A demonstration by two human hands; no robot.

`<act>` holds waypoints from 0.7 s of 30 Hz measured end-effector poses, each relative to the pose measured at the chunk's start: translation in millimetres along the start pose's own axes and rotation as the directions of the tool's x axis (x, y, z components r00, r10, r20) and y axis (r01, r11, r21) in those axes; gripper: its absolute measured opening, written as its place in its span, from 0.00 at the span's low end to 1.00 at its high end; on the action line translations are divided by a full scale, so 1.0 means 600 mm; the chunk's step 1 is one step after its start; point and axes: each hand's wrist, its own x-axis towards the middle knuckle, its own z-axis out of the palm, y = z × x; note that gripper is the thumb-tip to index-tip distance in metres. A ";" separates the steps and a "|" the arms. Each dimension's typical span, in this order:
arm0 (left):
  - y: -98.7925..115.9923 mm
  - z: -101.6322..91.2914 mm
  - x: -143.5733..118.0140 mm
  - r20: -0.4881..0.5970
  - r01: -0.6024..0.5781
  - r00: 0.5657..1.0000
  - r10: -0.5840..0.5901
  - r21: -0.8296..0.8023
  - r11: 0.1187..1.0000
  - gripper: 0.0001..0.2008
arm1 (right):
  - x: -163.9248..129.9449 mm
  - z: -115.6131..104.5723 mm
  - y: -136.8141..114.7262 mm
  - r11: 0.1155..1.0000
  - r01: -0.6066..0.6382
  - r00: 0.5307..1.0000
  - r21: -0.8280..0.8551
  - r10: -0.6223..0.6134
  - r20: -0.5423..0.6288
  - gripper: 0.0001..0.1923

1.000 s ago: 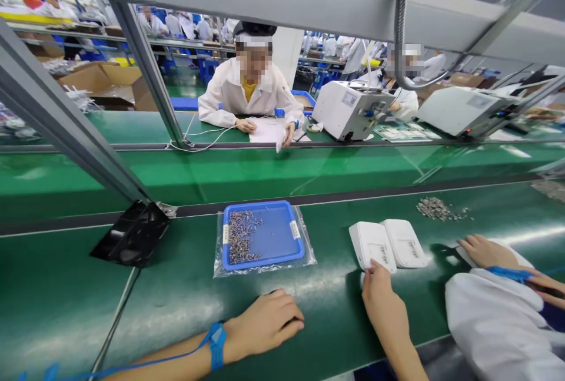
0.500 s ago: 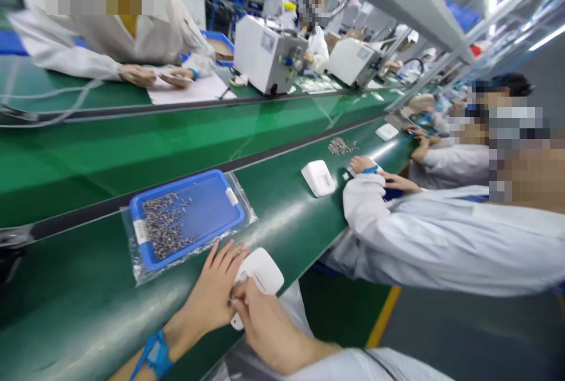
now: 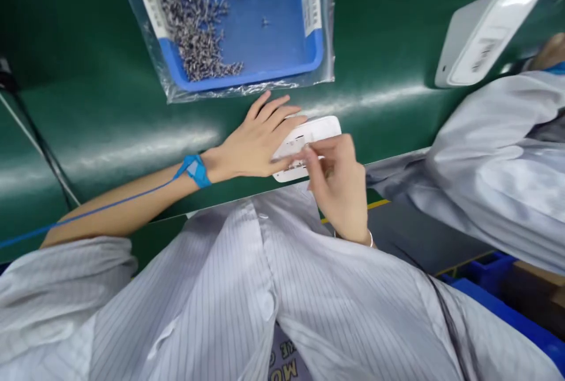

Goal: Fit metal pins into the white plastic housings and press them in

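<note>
Green worktop (image 3: pixel 379 27): glossy, across the upper frame.
White case (image 3: pixel 325 128): lies at frame centre, partly hidden under both hands.
Left hand (image 3: pixel 251 144): open, fingers spread, reaching over the case's left side.
Right hand (image 3: pixel 342 186): thumb and forefinger pinched together over the case; cannot tell whether they grip anything.
Blue tray (image 3: pixel 273 45): top centre, metal parts (image 3: pixel 194 39) heaped at its left.

Blue tray (image 3: pixel 260 45), white casing (image 3: pixel 320 129), green worktop (image 3: pixel 379 33)
Grey is shown by the loose parts (image 3: pixel 189 22), white by the labels (image 3: pixel 312 7); the pale coat (image 3: pixel 212 287) is patterned with stripes; the wristband (image 3: pixel 198 171) is coloured blue.
</note>
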 end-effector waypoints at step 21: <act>0.000 -0.027 0.001 0.220 0.045 0.976 0.010 -0.242 0.969 0.43 | 0.020 0.051 0.021 0.958 0.120 0.992 -0.262 -0.107 0.063 0.11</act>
